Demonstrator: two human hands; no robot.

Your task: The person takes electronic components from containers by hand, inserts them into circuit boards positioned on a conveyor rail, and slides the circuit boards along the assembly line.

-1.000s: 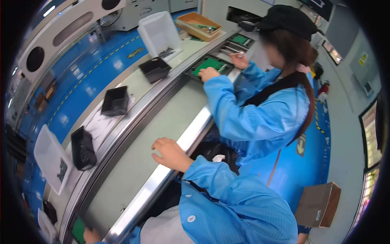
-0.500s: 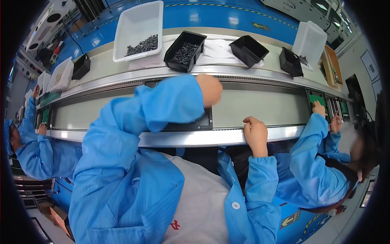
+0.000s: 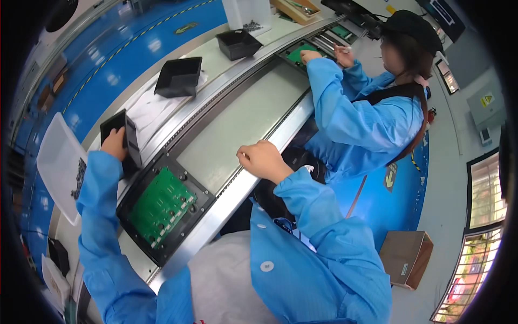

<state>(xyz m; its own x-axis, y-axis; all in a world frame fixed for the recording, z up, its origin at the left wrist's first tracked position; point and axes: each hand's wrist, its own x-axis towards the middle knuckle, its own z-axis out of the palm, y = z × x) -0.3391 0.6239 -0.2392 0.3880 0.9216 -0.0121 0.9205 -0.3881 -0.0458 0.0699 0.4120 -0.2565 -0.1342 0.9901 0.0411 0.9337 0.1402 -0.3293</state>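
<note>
My left hand (image 3: 114, 144) reaches to the black bin (image 3: 131, 141) beyond the rail line. Its fingertips dip past the bin's rim and are partly hidden, so their grip does not show. My right hand (image 3: 263, 160) rests over the near metal rail (image 3: 237, 190), its fingers curled in; whatever lies inside them, if anything, is out of sight. Between my arms, a green circuit board (image 3: 162, 204) with several white connectors and dark round parts sits in a black carrier frame (image 3: 200, 201) on the line.
A white tub (image 3: 58, 156) with small black parts stands left of the bin. Two further black bins (image 3: 179, 78) and another white tub (image 3: 243, 11) line the far side. At the right, a co-worker in a blue jacket (image 3: 367, 116) handles another green board (image 3: 298, 52).
The view has turned toward the right. My left arm has moved off the carrier, uncovering the green board, and that hand is now at the black bin. My right hand stays curled near the rail.
</note>
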